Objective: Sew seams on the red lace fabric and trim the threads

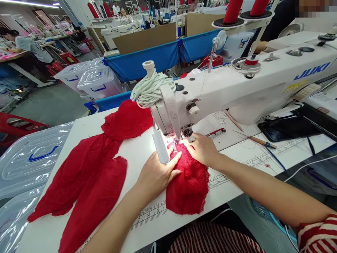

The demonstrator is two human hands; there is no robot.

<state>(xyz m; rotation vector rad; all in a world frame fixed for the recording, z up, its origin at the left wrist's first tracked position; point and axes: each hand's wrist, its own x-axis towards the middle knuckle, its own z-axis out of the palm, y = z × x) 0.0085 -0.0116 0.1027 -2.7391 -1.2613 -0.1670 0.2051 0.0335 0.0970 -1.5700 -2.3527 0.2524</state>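
Under the needle area of a white sewing machine (221,88) lies a piece of red lace fabric (186,189), its scalloped edge on the right. My left hand (156,172) rests on the fabric's left side, fingers stretched out and apart, partly behind a white lamp (161,147). Close to the needle, my right hand (202,149) holds the fabric's upper right part with closed fingers; the machine head hides some fingertips. More red lace pieces (92,165) spread over the table to the left, joined near the top.
A ruler strip (150,214) runs along the white table (139,154). Right of the needle lie a wooden-handled tool (259,141), a brown stick (233,120) and a dark phone (286,128). Clear lidded bins (34,158) stand at left. Red thread cones (233,10) rise above the machine.
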